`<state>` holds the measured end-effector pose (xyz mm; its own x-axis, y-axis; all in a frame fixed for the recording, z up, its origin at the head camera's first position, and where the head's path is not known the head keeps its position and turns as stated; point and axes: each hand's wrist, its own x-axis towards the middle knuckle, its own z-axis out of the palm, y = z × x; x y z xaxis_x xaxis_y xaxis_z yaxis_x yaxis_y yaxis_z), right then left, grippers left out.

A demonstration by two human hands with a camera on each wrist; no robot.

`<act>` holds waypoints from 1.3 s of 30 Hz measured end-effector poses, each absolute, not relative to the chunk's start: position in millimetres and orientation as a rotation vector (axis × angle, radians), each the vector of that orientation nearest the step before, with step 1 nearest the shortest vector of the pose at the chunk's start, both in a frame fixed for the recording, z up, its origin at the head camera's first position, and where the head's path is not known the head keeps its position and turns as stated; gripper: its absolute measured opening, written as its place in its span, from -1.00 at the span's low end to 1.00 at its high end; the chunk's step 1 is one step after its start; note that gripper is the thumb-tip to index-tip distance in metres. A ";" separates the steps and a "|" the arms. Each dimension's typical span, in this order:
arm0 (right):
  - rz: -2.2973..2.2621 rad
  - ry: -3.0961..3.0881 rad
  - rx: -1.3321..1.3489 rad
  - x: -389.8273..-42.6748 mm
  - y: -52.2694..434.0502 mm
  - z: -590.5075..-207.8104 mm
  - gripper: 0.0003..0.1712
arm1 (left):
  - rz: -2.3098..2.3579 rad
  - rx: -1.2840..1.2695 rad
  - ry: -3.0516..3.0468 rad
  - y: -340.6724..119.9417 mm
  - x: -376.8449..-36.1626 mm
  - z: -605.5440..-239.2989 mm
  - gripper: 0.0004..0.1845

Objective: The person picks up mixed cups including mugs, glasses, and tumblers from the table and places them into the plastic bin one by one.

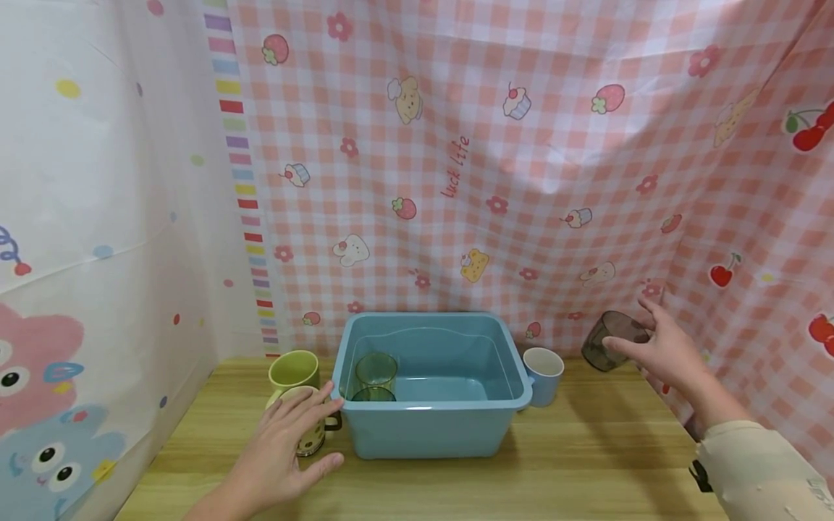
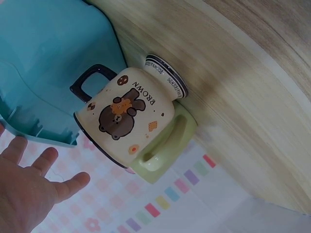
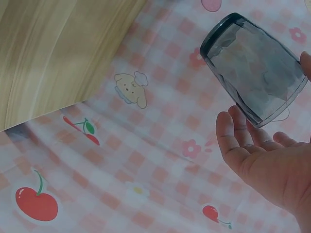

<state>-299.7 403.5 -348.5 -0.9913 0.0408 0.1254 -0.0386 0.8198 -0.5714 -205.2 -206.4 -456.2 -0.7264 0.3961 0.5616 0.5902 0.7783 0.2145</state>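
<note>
My right hand (image 1: 671,354) holds a smoky grey drinking glass (image 1: 596,347) in the air, over the back right of the table. Thumb and fingers grip the glass between them; it tilts in the head view, and its thick dark base shows in the right wrist view. With fingers spread, my left hand (image 1: 276,445) hovers at the left end of a blue plastic bin (image 1: 430,433), fingertips right at its rim. Partly behind that hand stands a cream mug (image 2: 131,114) with a brown bear and a dark handle. A green mug (image 1: 295,370) is just behind it.
Inside the bin, at its left end, are two greenish clear glasses, one farther back (image 1: 376,369) and one nearer (image 1: 373,395). A blue cup (image 1: 544,380) with a white inside stands against the bin's right side. Patterned cloth (image 1: 456,108) hangs behind the wooden table (image 1: 586,449).
</note>
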 end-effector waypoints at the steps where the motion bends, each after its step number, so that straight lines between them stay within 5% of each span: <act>1: 0.916 -2.870 0.001 -299.5 402.4 -348.0 0.44 | -0.526 -0.738 -2.472 -206.4 -205.2 -456.2 -0.23; 39: 1.006 -2.788 0.164 -297.9 358.5 -329.9 0.40 | -0.526 -0.737 -2.461 -206.9 -204.4 -456.3 -0.21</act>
